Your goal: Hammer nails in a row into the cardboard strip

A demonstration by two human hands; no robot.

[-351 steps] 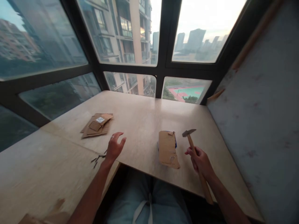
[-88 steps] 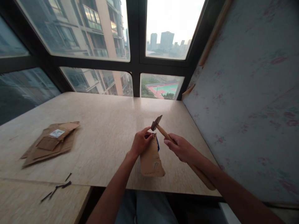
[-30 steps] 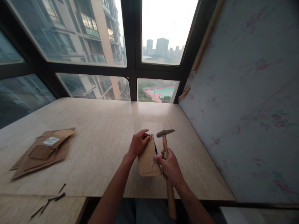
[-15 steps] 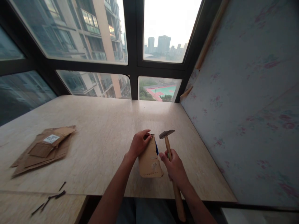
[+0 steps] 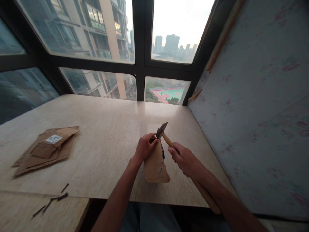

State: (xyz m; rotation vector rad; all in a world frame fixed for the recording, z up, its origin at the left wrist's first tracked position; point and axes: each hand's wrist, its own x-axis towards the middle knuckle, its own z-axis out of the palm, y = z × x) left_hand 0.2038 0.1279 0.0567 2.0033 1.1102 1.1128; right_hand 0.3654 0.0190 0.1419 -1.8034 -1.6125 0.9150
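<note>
A worn piece of brown cardboard (image 5: 154, 167), its right side torn with a bit of blue (image 5: 163, 152) showing, lies in front of me. At its far end rests my left hand (image 5: 145, 146), thumb and fingers pinched together; what is between the fingertips is too small to make out. My right hand (image 5: 184, 158) is wrapped round the wooden handle of a hammer (image 5: 166, 139). The hammer's dark metal head is right beside my left fingertips, over the cardboard's far end. Whether the head touches anything there I cannot tell.
Flattened brown cardboard (image 5: 48, 148) with a white label lies at the left. Several dark nail-like pieces (image 5: 51, 201) are near the front left edge of the pale tabletop (image 5: 103, 129). Windows stand behind, and a flowered wall (image 5: 253, 129) borders the right.
The hammer head has swung left and away from me to the left fingertips, and its handle now slants more. The right hand has turned with it; the left hand stays at the cardboard.
</note>
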